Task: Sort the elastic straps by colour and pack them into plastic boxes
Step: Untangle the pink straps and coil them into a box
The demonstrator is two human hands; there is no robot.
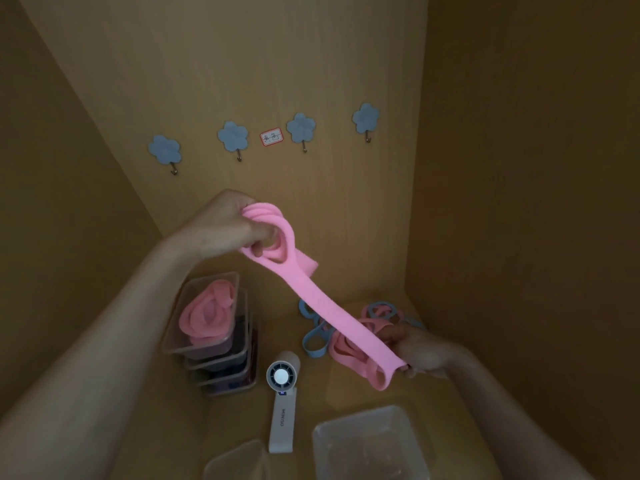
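From the head view we see the left hand [232, 230] raised mid-frame, its fingers curled round the coiled end of a pink strap [332, 315]. The strap runs taut, slanting down to the right hand [420, 353], which pinches its lower looped end between thumb and fingers. The stretched band crosses in front of a pile of loose straps [343, 353], pink and blue, lying in the back right corner of the wooden shelf [450, 403], so part of the pile is hidden from us, and the right hand covers its near edge. To the left, just under the left forearm, stands a stack of plastic boxes [221, 372]; the top one holds a coiled pink band [207, 317], and what the lower boxes hold is too dark for us to tell. A white handheld fan [282, 403] lies between the stack and a see-through box [408, 441] at the near right; the corner of another see-through tub [235, 462] shows at the bottom edge. On the back wall four blue flower hooks [233, 136] sit in a row, with a small red-bordered label [272, 137] between the middle two.
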